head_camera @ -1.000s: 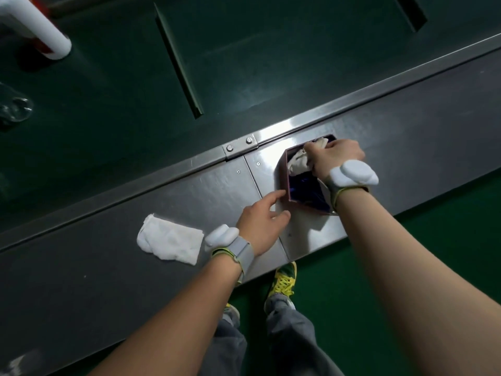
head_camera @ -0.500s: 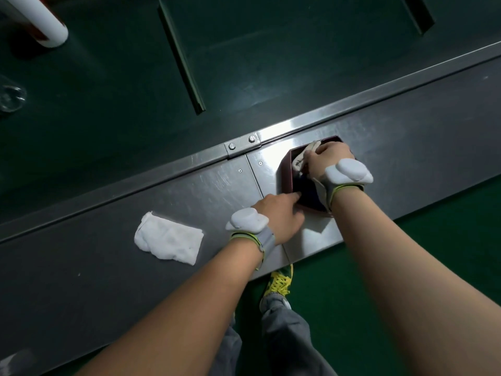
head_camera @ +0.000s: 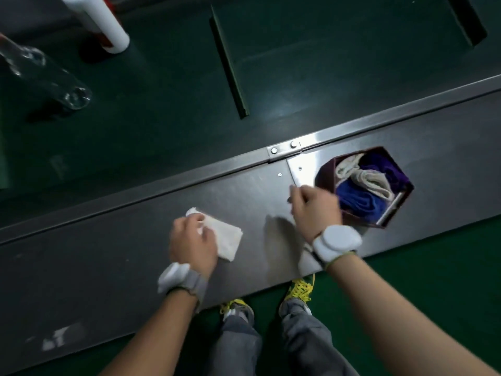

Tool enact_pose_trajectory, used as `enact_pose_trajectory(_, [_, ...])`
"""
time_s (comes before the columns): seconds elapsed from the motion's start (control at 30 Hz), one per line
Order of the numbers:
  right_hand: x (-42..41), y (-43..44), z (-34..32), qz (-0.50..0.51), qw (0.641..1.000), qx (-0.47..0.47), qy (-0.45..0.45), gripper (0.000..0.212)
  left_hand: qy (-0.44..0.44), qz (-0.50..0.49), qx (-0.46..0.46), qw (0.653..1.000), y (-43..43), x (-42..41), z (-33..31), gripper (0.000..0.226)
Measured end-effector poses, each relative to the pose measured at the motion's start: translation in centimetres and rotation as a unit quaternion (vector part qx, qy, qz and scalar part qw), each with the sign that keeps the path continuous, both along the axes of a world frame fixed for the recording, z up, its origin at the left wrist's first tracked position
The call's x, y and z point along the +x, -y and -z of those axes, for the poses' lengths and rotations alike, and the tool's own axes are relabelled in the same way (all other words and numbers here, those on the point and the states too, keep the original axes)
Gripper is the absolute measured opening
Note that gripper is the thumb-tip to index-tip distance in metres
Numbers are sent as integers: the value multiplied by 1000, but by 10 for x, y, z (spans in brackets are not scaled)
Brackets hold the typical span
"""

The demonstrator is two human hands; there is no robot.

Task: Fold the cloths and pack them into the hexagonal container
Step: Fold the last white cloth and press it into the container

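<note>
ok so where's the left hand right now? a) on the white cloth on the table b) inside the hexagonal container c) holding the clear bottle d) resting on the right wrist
a: the left hand lies on the folded white cloth on the metal table, well apart from the hexagonal container, which sits by the right hand.

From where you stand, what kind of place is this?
Probably a factory or workshop packing station. The work surface is a long metal bench with a bolted steel rail, beside a dark green belt-like surface, and the floor is painted green.
</note>
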State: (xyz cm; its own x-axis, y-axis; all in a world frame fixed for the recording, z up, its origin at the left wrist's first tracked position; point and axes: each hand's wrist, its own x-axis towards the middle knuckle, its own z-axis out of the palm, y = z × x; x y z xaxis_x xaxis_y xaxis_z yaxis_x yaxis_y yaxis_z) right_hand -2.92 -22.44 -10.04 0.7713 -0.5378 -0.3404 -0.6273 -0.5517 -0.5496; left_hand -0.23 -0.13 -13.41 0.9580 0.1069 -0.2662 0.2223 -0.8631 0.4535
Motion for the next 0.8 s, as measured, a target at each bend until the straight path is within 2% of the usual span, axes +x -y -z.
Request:
enact_pose_trajectory(0.03, [-2,-27,10,-61,995,47,-60,30,-16,-44,19,999,-21,1,2,28])
enact_pose_trajectory(0.1, [-2,-78,28,-160,970,120,-137,45,-90,-85,18,992,-52,6,8,47])
enact_pose_trajectory(0.17, [0,-106,42,-176,964,126,-153,60,-162,-77,-8,984,-55,12,13,62])
enact_pose_trajectory(0.23, [4,-126,54,-160,967,106,-166,63,-187,-62,-44,979,-54,17,18,67])
enact_pose_trajectory(0.33, [6,-145,65,-155,959,114,-210,57,-242,-39,-122,962,-52,21,21,52])
enact_pose_trajectory(0.43, [-5,-140,61,-145,946,165,-239,48,-312,4,-144,939,-49,16,19,29])
enact_pose_trajectory(0.57, [-31,-103,44,-61,939,277,-196,42,-348,1,-218,912,-35,6,11,16])
enact_pose_trajectory(0.67, [-51,-66,24,-71,933,316,-156,31,-360,-7,-281,890,-12,7,1,16])
enact_pose_trajectory(0.73, [-62,-29,5,-41,939,325,-103,19,-345,30,-313,884,20,12,-9,17])
enact_pose_trajectory(0.8, [-69,16,-18,8,950,311,-42,17,-321,74,-336,882,65,17,-20,13])
